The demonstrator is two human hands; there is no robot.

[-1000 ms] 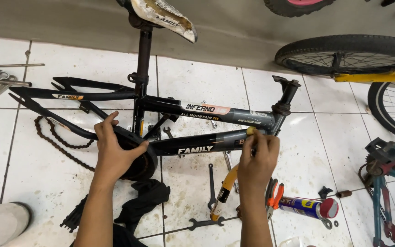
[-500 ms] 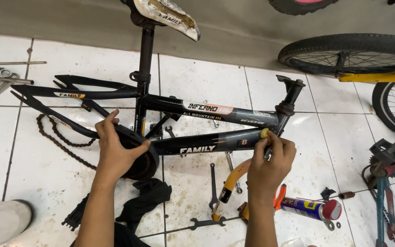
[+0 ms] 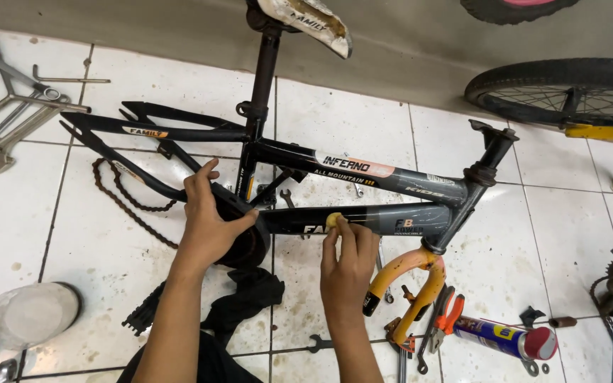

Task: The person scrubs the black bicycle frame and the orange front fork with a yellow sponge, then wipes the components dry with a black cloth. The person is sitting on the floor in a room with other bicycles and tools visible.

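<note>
Lying on its side on the white tiles, the black bike frame has the left hand wrapped around its bottom bracket end. The right hand pinches a small yellow pad against the lower tube, with an orange fork and spray can just beside it.

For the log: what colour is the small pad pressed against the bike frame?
Pale yellow pad, under the right hand; head view.

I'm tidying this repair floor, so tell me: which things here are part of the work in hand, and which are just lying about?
In use:
- black bike frame, gripped by the left hand
- small yellow pad, pressed to the frame's lower tube by the right hand

Lying about:
- wrenches
- loose chain
- spray can
- black rag
- yellow fork
</note>
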